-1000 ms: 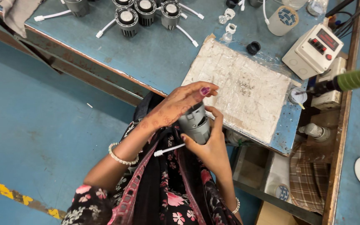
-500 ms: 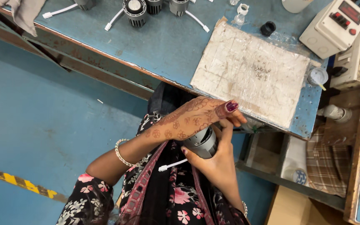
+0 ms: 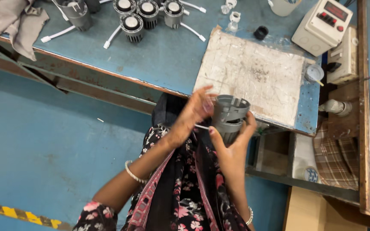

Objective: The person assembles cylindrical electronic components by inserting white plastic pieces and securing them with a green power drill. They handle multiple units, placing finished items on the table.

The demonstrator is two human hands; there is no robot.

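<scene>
My right hand (image 3: pixel 233 147) cups a grey finned cylindrical lamp housing (image 3: pixel 230 114) from below, its open end tilted up toward the bench. My left hand (image 3: pixel 193 112) is at the housing's left side, fingers spread, pinching a thin white wire (image 3: pixel 202 126) that runs from the housing. Both hands are held over my lap, just in front of the blue workbench edge (image 3: pixel 120 72).
On the bench: a worn white board (image 3: pixel 253 72), several similar grey housings with white leads (image 3: pixel 148 13), a beige control box with red display (image 3: pixel 324 25), a black cap (image 3: pixel 261 32), a small cup with a stick (image 3: pixel 314 73), and a grey cloth (image 3: pixel 13 23) at far left.
My left hand, which lay over the top of the housing, has moved to its left side. The housing's open end is uncovered and it sits higher, nearer the bench edge.
</scene>
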